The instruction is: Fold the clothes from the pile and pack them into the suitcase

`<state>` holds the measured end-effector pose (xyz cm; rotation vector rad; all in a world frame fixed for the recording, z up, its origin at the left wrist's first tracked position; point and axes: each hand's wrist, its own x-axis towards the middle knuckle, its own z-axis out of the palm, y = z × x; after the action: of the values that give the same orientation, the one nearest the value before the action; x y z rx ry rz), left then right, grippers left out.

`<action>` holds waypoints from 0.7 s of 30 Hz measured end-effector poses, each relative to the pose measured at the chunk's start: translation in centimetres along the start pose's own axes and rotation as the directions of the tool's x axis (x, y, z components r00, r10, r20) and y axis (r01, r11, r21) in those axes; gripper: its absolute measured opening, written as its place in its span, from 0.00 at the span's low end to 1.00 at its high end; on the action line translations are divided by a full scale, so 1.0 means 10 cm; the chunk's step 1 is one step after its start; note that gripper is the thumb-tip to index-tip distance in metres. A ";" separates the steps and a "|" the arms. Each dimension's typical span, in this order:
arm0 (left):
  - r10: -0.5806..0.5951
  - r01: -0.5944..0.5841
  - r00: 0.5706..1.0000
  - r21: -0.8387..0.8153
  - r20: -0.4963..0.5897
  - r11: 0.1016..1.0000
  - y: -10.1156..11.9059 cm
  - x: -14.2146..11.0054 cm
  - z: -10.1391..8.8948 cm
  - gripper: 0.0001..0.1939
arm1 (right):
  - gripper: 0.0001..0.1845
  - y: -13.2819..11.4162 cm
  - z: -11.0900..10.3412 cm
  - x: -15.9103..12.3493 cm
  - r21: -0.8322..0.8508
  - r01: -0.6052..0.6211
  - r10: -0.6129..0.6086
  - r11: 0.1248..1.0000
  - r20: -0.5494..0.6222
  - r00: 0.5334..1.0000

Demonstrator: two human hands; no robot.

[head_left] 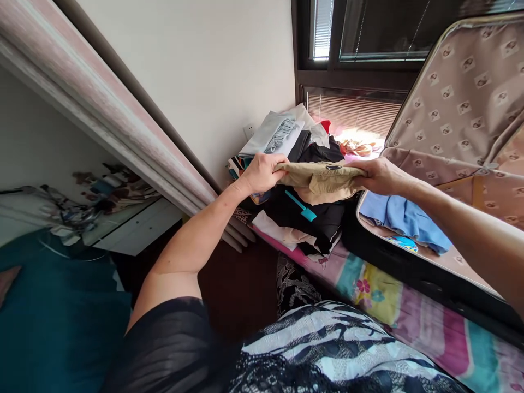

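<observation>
A khaki garment (327,177), which looks like shorts or trousers gripped at the waistband, is stretched between my two hands. My left hand (266,172) pinches its left end, and my right hand (376,174) pinches the right end. Its lower part hangs over a pile of clothes, and I cannot see how far down it reaches. Beneath lie black clothes (286,218) with a turquoise strap or tag (305,212) on top. Folded white and grey clothing (272,134) is stacked just behind my left hand.
An open suitcase (426,281) stands at the right, holding a blue folded cloth (403,215). A flowered, striped cover (368,295) lies under it. A curtain (123,114) hangs at the left, before a white drawer unit (135,229). Behind are a wall and a window (380,33).
</observation>
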<state>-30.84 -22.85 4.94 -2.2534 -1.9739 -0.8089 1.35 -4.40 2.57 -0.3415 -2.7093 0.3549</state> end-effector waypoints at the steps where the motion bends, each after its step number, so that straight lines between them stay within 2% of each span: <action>1: 0.024 -0.023 1.000 -0.022 0.014 0.999 -0.01 -0.04 0.01 0.06 | 0.21 -0.02 0.02 -0.04 -0.006 0.013 -0.013 1.000 0.004 1.000; 3: 0.077 -0.075 0.996 -0.029 0.053 0.997 0.00 -0.21 0.11 0.07 | 0.21 -0.08 0.14 -0.17 -0.071 0.055 -0.053 0.996 0.034 0.998; 5: 0.149 -0.150 0.982 0.008 0.113 0.989 0.06 -0.44 0.28 0.12 | 0.21 -0.17 0.30 -0.33 -0.153 0.129 -0.120 0.980 0.069 0.990; 8: 0.240 -0.270 0.951 0.152 0.193 0.951 0.21 -0.79 0.55 0.30 | 0.21 -0.26 0.51 -0.52 -0.263 0.229 -0.204 0.937 0.120 0.972; 10: 0.256 -0.303 0.946 0.268 0.199 0.914 0.33 -0.93 0.72 0.41 | 0.22 -0.30 0.62 -0.58 -0.323 0.250 -0.223 0.913 0.118 0.968; 12: 0.240 -0.287 0.956 0.358 0.171 0.888 0.41 -0.97 0.87 0.41 | 0.24 -0.30 0.71 -0.60 -0.361 0.264 -0.241 0.895 0.107 0.965; 14: 0.200 -0.242 0.969 0.406 0.143 0.881 0.42 -0.93 0.98 0.30 | 0.25 -0.29 0.77 -0.60 -0.387 0.266 -0.250 0.883 0.092 0.964; 17: 0.128 -0.183 0.977 0.364 0.169 0.913 0.34 -0.75 0.96 0.22 | 0.27 -0.27 0.77 -0.55 -0.357 0.218 -0.199 0.908 0.090 0.976; 19: 0.082 -0.135 0.976 0.268 0.201 0.954 0.26 -0.56 0.79 0.19 | 0.28 -0.25 0.65 -0.47 -0.265 0.144 -0.118 0.953 0.109 0.987; 21: 0.037 -0.071 0.973 0.144 0.226 0.987 0.18 -0.32 0.52 0.17 | 0.28 -0.23 0.45 -0.33 -0.136 0.035 -0.022 0.990 0.096 0.995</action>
<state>-27.47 -24.26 -0.35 -2.3854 -1.9738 -0.3996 2.11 -8.34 -1.89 -0.3311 -2.8355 0.1805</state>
